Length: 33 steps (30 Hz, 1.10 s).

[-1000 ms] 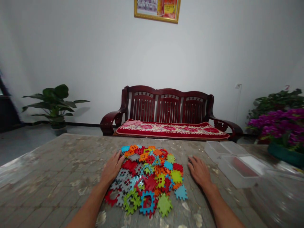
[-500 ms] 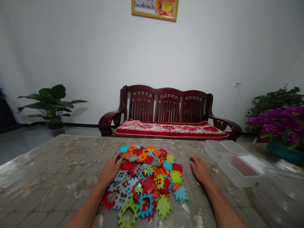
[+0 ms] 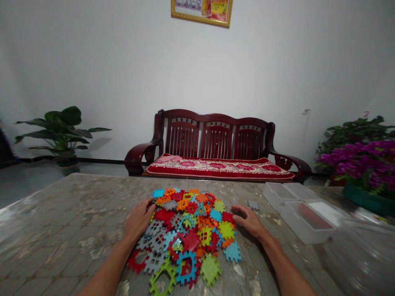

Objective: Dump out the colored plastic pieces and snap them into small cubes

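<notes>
A heap of flat, notched plastic tiles (image 3: 188,230) in red, orange, green, blue and grey lies on the stone-patterned table (image 3: 70,230). My left hand (image 3: 138,220) rests flat on the heap's left edge, fingers spread over grey and red tiles. At the heap's right edge my right hand (image 3: 249,221) lies with fingers stretched toward a red tile, holding nothing. One grey tile (image 3: 253,204) sits alone just beyond the right hand.
A clear plastic box (image 3: 308,222) and its lid (image 3: 285,193) stand at the right of the table, with a flowering plant (image 3: 364,164) behind. A wooden bench (image 3: 216,148) and a potted plant (image 3: 61,131) stand against the far wall.
My right hand has slid left to the heap's right edge, uncovering a lone grey tile. My left hand has drawn slightly nearer along the left edge, shifting some tiles.
</notes>
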Motion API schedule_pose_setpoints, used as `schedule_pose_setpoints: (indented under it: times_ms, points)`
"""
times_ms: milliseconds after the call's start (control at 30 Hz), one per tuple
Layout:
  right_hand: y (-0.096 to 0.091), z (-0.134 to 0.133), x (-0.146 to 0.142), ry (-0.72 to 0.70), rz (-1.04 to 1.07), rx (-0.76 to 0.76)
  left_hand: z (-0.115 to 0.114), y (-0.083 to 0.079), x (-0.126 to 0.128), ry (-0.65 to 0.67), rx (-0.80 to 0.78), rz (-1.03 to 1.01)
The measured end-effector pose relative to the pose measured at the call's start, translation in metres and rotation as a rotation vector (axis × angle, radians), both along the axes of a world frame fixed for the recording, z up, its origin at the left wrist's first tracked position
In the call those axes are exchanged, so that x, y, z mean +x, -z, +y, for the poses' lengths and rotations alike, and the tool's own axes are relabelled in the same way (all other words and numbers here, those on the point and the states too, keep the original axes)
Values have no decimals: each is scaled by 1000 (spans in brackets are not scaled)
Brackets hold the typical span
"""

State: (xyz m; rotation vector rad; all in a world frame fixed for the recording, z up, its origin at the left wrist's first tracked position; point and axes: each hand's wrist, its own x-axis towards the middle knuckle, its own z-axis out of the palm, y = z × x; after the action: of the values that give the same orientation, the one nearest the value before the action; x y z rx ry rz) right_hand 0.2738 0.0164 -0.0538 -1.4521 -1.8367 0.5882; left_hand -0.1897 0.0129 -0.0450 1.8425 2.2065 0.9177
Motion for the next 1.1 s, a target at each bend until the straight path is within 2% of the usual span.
schedule_pose_setpoints:
  times_ms: [100, 300, 467, 633, 767, 867, 1000, 1100]
  points:
    - [-4, -4, -2, -73, 23, -12, -1, 0, 1, -9, -2, 7]
    - [-9, -10, -8, -66, -61, 16, 1, 2, -1, -6, 2, 1]
    - [-3, -5, -3, -13, 66, -14, 4, 6, -4, 13, 6, 8]
    - [6, 6, 11, 107, 81, 80, 5, 9, -6, 11, 13, 9]
    - [9, 11, 18, 273, -66, 198, 4, 9, -5, 1, -5, 0]
    - [5, 7, 18, 344, -240, 259, 5, 8, -5, 7, -5, 4]
    - [-5, -5, 11, 414, -455, 223, 5, 10, -6, 3, 9, 19]
    - [-11, -10, 5, 413, -552, 153, 6, 12, -7, 1, 26, 15]
